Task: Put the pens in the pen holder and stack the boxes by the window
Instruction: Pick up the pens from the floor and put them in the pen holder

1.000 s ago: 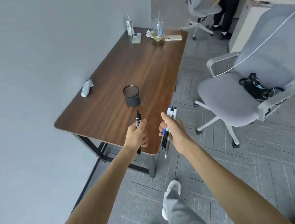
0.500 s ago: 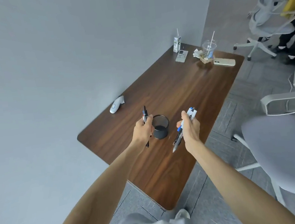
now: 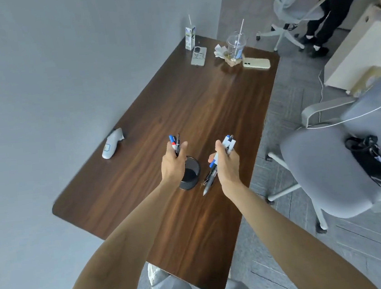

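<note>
A black mesh pen holder (image 3: 190, 176) stands on the dark wooden desk (image 3: 204, 109), and nothing shows inside it. My left hand (image 3: 172, 165) hovers just above and left of the holder, closed around a black pen and a blue-capped marker (image 3: 175, 142) that point up. My right hand (image 3: 225, 164) is to the right of the holder, gripping a bundle of several pens (image 3: 217, 162) whose tips stick out below the fist. No boxes or window are in view.
A white thermometer-like device (image 3: 111, 145) lies near the wall. At the far end stand a drink carton (image 3: 190, 37), a phone on a stand (image 3: 198, 55), a plastic cup (image 3: 236, 44) and a cream phone (image 3: 256, 63). A grey office chair (image 3: 325, 169) stands right; a person stands beyond.
I have come closer to the desk and both hands now sit beside the holder. My left hand holds two pens instead of one; the right hand's bundle is smaller.
</note>
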The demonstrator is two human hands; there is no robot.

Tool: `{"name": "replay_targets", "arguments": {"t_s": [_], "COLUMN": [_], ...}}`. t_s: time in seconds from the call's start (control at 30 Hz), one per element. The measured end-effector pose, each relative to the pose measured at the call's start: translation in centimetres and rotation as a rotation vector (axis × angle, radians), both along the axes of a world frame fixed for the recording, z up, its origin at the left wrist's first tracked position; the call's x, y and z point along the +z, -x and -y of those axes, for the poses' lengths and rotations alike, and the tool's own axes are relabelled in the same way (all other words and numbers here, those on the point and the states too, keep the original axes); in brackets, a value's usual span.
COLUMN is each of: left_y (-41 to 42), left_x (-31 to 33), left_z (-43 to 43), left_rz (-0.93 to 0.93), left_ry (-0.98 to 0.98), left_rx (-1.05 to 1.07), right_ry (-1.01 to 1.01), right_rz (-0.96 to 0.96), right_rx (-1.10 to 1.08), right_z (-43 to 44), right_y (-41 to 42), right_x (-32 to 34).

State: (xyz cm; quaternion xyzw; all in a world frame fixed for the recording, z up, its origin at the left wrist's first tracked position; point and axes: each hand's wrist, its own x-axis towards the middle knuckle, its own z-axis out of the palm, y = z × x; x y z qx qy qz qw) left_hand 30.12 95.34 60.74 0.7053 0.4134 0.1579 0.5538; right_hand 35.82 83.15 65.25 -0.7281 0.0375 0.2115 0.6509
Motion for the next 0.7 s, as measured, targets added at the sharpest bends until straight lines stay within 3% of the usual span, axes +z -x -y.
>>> {"name": "replay_targets", "arguments": {"t_s": [0.7], "left_y": [-1.3], "left_x": [-4.1], "left_z": [-0.4], "left_rz": [-0.085], "left_ry": [-0.264], "left_rx": [-0.179], "right_ry": [0.087], "right_rz": [0.022], "right_rx": [-0.099], "right_z": [-1.9], "right_y": [-2.2], "right_x": [-3.4]}}
